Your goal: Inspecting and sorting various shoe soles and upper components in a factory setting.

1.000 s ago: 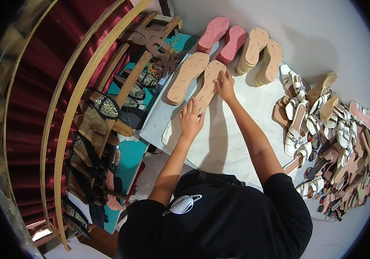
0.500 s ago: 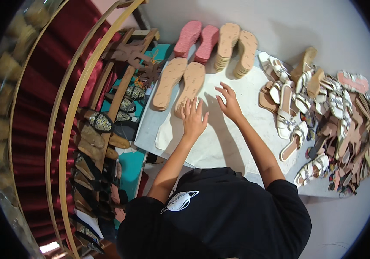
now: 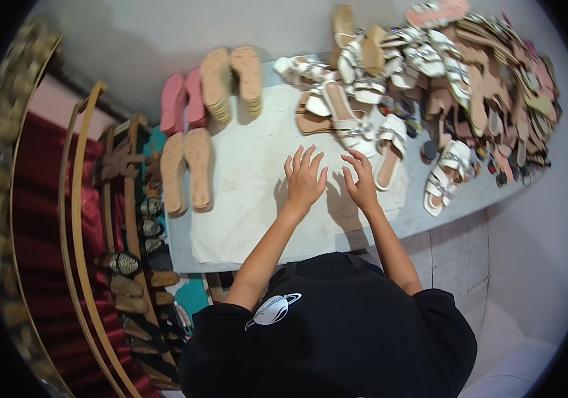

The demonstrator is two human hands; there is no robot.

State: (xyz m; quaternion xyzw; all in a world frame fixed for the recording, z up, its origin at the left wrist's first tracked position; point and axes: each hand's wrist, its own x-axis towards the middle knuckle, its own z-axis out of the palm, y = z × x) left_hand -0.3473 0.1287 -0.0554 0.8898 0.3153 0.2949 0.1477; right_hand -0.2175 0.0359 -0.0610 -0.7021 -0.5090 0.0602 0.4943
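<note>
Both hands hover, fingers apart and nothing in them, over a white sheet [image 3: 244,219] on the table. My left hand [image 3: 305,180] is over the middle of it. Close beside it is my right hand [image 3: 361,184], nearest to a white strappy sandal [image 3: 390,154]; I cannot tell whether its fingertips touch anything. Just beyond lies another white sandal [image 3: 345,114], partly on a brown sole [image 3: 313,119]. To the left stand a pair of tan soles [image 3: 198,166], pink soles [image 3: 172,103] behind them, and thick stacks of tan soles [image 3: 216,76].
A heap of sandals and loose soles [image 3: 496,99] covers the table's right end. One white sandal [image 3: 448,176] lies near the front edge. A wooden rack [image 3: 131,199] with shoes stands left, beside a curved wooden rail [image 3: 85,252] and a red curtain [image 3: 39,219].
The view has swung to the right. My hands have moved from beside the tan soles to near the white sandals, still open. The soles and sandals appear to lie as before.
</note>
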